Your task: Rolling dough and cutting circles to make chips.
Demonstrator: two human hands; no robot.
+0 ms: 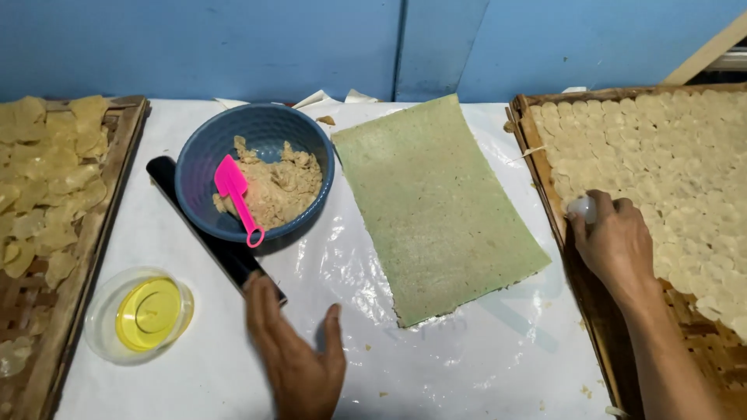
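Your left hand [299, 354] is lying flat and open on the plastic-covered desk [436, 373], palm down, fingers spread, gripping nothing. Its fingertips are touching or just reaching the near end of the black rolling pin [210, 225]; contact is hard to tell. The pin's long axis is running diagonally, from its far-left end beside the blue bowl [204, 155] down to its near-right end at your left hand. So the left hand is the nearer one to it by far.

Your right hand [615, 241] is sitting well apart, over the near-left edge of the woven tray [576, 288] on your right. It is curling around a small white round object [583, 208], fingers closed on it; what the object is I cannot tell. The tray is carrying rows of pale flattened discs [669, 148].

Between your hands the green rectangular sheet [432, 206] is lying flat, long axis running away from you and tilting slightly left, its near corner just beside your left thumb side.

The bowl is holding beige dough [280, 187] and a pink spatula [236, 194], handle pointing toward you. A clear dish of yellow oil [148, 313] is sitting left of your left hand. A left tray [117, 163] is holding dried yellowish chips [47, 171].
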